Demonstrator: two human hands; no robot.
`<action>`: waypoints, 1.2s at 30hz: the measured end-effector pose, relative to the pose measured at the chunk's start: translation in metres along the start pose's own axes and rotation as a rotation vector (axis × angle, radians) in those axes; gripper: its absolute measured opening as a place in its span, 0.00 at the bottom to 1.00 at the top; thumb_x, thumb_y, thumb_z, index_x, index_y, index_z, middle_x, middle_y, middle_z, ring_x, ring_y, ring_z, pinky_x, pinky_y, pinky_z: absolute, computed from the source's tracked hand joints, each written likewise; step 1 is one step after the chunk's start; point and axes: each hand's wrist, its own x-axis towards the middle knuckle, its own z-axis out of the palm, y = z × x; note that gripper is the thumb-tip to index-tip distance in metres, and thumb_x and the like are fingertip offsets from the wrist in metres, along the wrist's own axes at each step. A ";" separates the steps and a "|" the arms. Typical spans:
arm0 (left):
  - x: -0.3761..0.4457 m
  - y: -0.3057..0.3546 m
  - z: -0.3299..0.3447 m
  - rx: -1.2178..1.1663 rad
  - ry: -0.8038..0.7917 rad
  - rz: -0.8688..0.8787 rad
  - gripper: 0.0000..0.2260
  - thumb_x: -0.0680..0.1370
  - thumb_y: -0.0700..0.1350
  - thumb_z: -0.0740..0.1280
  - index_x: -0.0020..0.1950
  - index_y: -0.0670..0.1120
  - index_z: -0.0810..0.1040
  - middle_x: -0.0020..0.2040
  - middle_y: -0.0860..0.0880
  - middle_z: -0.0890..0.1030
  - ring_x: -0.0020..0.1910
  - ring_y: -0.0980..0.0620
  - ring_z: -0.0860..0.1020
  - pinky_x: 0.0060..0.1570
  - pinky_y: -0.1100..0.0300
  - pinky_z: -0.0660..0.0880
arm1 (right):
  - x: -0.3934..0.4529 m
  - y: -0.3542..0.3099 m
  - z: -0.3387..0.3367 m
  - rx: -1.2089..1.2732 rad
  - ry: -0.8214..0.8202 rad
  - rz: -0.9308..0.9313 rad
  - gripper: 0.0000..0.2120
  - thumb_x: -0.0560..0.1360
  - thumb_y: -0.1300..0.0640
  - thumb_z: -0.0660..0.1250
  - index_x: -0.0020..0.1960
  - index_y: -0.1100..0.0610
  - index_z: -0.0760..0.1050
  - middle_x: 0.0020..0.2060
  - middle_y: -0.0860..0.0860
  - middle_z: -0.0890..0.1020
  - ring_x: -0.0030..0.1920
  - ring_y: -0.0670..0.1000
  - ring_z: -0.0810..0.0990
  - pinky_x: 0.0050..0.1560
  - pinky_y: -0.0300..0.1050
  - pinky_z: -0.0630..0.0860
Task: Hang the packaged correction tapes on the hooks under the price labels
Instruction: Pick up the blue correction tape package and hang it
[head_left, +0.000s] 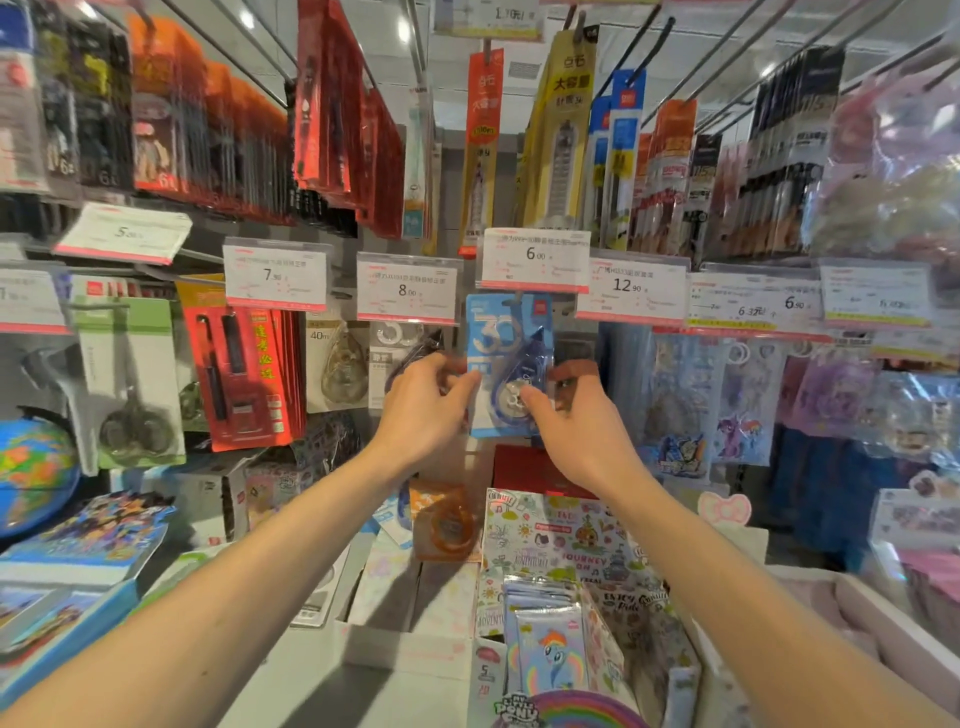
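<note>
A blue packaged correction tape hangs upright just below the 6.00 price label, its top edge at the hook under that label. My left hand pinches the pack's left edge. My right hand holds its lower right side, thumb on the round dispenser. Left of it, a grey packaged tape hangs under the 8.00 label, partly hidden by my left hand. An orange packaged tape lies loose on the boxes below my hands.
More price labels run along the rail: 7.90 and 12.90. Scissors and red pen packs hang at the left, sticker bags at the right. Display boxes of sticker packs and a globe sit below.
</note>
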 end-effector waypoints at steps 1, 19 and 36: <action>0.003 -0.002 0.001 0.000 0.003 -0.014 0.09 0.80 0.54 0.66 0.53 0.50 0.79 0.39 0.51 0.85 0.38 0.50 0.85 0.46 0.42 0.82 | 0.004 0.000 0.002 -0.009 -0.010 0.005 0.19 0.79 0.41 0.63 0.61 0.53 0.68 0.51 0.54 0.79 0.50 0.56 0.79 0.52 0.56 0.78; -0.036 -0.073 -0.028 0.204 -0.070 -0.255 0.06 0.80 0.51 0.66 0.54 0.51 0.81 0.42 0.53 0.84 0.43 0.50 0.82 0.49 0.47 0.81 | -0.024 0.027 0.020 -0.442 -0.130 -0.298 0.28 0.78 0.41 0.64 0.71 0.57 0.68 0.63 0.54 0.75 0.62 0.56 0.75 0.59 0.52 0.75; -0.020 -0.223 0.007 -0.036 -0.159 -0.762 0.13 0.77 0.41 0.71 0.34 0.42 0.75 0.36 0.41 0.77 0.36 0.46 0.76 0.37 0.56 0.68 | -0.042 0.028 0.083 -0.919 -0.364 -0.526 0.16 0.75 0.42 0.61 0.45 0.53 0.81 0.40 0.50 0.79 0.44 0.56 0.79 0.52 0.54 0.77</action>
